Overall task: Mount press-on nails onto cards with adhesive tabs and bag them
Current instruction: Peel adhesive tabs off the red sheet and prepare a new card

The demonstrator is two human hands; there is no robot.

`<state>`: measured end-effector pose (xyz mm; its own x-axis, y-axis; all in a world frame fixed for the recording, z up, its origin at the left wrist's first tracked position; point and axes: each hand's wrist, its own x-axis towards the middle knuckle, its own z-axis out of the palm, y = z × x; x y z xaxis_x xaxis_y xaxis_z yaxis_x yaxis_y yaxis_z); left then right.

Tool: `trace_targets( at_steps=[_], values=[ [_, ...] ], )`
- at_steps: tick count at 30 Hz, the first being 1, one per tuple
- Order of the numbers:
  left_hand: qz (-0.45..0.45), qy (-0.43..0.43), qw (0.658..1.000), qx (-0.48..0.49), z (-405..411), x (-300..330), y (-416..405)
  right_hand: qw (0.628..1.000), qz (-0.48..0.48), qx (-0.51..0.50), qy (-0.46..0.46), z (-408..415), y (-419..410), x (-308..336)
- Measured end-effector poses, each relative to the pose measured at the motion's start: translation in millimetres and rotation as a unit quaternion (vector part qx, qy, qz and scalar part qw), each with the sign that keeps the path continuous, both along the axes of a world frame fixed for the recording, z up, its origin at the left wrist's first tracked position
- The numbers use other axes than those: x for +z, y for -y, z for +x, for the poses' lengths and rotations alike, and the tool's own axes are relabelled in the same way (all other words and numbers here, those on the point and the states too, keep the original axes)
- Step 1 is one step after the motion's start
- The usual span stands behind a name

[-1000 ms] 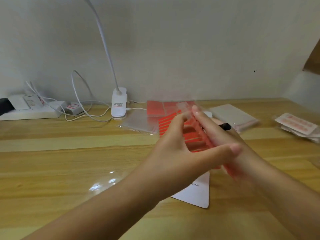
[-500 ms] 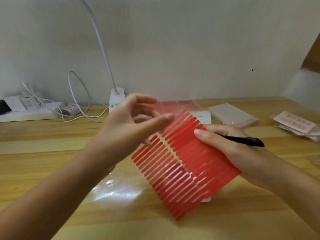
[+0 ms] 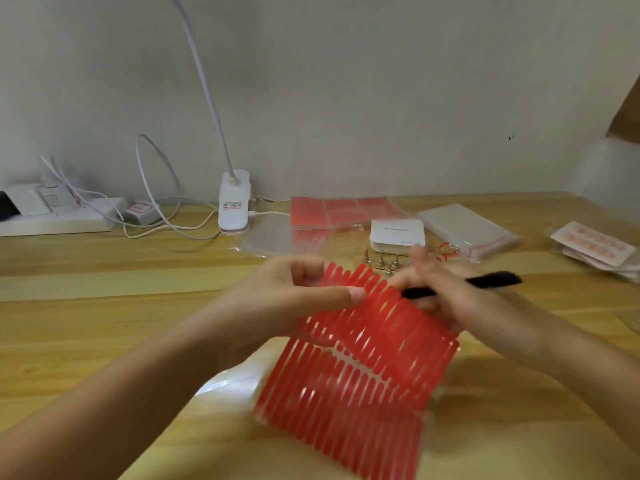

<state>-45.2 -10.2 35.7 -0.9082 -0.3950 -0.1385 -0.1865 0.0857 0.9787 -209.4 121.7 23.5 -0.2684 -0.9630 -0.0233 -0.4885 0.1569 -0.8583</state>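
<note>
Adhesive tab sheet: I see the red sheet of long narrow tabs held up above the worktop, between both hands, at centre of view. It bends along a crease across its middle, the lower half hanging toward me.
Change: a second ago the sheet was edge-on and mostly hidden behind my hands; half a second ago it faced me flat; now it is folded and my left thumb has come to its upper left edge. I judge I'm flexing it to lift a tab free, so mounting has not yet started.
Axis: the tabs' long axes run from near me up and away, leaning slightly right; the rows run left to right, the top edge pointing toward the wall.
Left hand: pinching the upper left edge, thumb on the front face.
Right hand: blurred; its fingers are curled round a black tool and it touches the sheet's upper right edge.
Cards: a white stack lying behind the hands, small metal stands just in front.
Bags: a clear stack to the right.
Finished sets: bagged, at far right.
Lamp: clipped base at the wall, beside a power strip.
</note>
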Motion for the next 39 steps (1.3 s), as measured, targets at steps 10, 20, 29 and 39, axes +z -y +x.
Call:
trace_targets(
  at_steps=[10,20,29,39],
  values=[
    [0.022,-0.009,1.0,0.008,5.9,-35.3,-2.3,0.945,-0.237,-0.179,0.135,2.7,-12.5,-14.0],
    [-0.04,-0.025,0.999,0.02,3.0,-45.5,-2.9,0.943,-0.265,-0.142,0.145,18.8,-7.0,-26.8],
    [-0.041,-0.034,0.998,0.019,2.5,-46.7,-5.2,0.954,-0.242,-0.127,0.127,23.2,-5.9,-31.0],
    [-0.038,-0.025,0.999,0.006,1.5,-49.3,-2.1,0.953,-0.256,-0.109,0.12,24.5,-6.8,-31.9]
  ],
)
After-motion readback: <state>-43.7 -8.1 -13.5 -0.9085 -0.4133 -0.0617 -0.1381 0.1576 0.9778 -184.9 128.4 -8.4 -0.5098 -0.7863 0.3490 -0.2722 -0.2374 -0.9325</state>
